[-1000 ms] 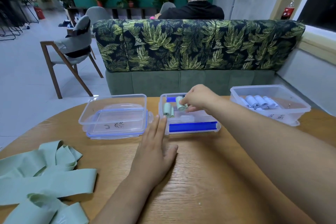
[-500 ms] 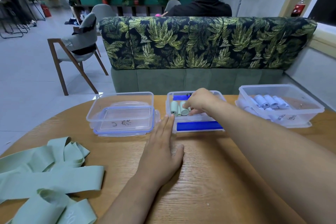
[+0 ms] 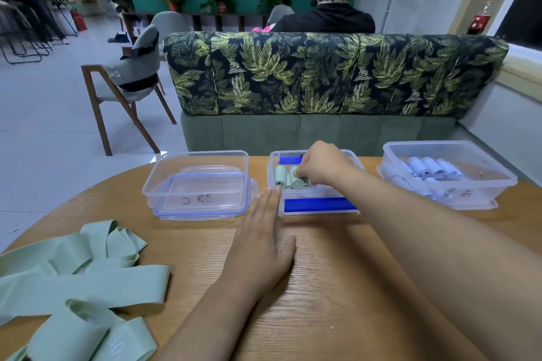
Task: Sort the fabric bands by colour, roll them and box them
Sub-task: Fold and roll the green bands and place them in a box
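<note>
Progress: blue rolls [image 3: 434, 167] are boxed right of the middle box [image 3: 272, 167]. Inside it, a green roll [image 3: 297, 182] is pinched by the right hand [image 3: 321, 165]. Left hand [image 3: 261, 243] is laid flat, fingers straight, before it. Loose green bands [image 3: 76, 281], left of it, are not yet rolled.

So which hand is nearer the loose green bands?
Left. The left hand lies flat, right of the loose green bands; the right hand is farther, gripping a green roll in the middle box.
</note>
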### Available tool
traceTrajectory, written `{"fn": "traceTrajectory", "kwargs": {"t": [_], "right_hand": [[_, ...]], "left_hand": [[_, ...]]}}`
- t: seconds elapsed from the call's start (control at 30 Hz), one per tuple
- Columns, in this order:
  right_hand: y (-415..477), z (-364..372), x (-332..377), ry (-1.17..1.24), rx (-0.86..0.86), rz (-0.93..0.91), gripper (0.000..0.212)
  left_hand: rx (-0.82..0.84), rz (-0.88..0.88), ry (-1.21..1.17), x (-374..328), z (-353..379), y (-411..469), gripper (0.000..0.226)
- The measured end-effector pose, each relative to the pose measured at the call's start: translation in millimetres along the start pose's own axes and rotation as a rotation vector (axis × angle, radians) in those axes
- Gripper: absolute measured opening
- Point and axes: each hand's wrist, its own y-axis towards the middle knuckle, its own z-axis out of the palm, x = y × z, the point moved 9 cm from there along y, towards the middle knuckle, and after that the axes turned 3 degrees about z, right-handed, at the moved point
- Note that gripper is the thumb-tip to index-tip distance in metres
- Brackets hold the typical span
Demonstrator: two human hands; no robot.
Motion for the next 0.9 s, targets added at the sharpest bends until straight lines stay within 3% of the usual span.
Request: {"fn": "traceTrajectory", "kwargs": {"t": [0.1,0.37,0.53,0.77,0.9], "right_hand": [[-2.3,-5.8,-5.4,0.033,0.025,-0.019,0.019],[-81.3,-28.0,4.6,0.328,-0.234,-0.265,0.026],[-139.1,13.4,35.5,0.411,-0.171,-0.405,0.026],[-197.3,98.7,103.5,0.394,0.038,-0.585,0.014],[-217.5,135.2,137.5,0.312,0.112,-0.693,0.046]], "left_hand": [[0.012,-0.005,-0.005,-0.8,0.0,-0.2,0.092],[-0.075,-0.069,0.038,-2.8,-28.5,-15.8,0.067],[-0.143,-0.164,0.203,9.2,-65.2,-67.0,0.033],[-0.286,-0.26,0.344,20.1,-113.9,-171.5,0.008],[-0.349,-0.306,0.405,19.6,-120.9,-200.5,0.009]]}}
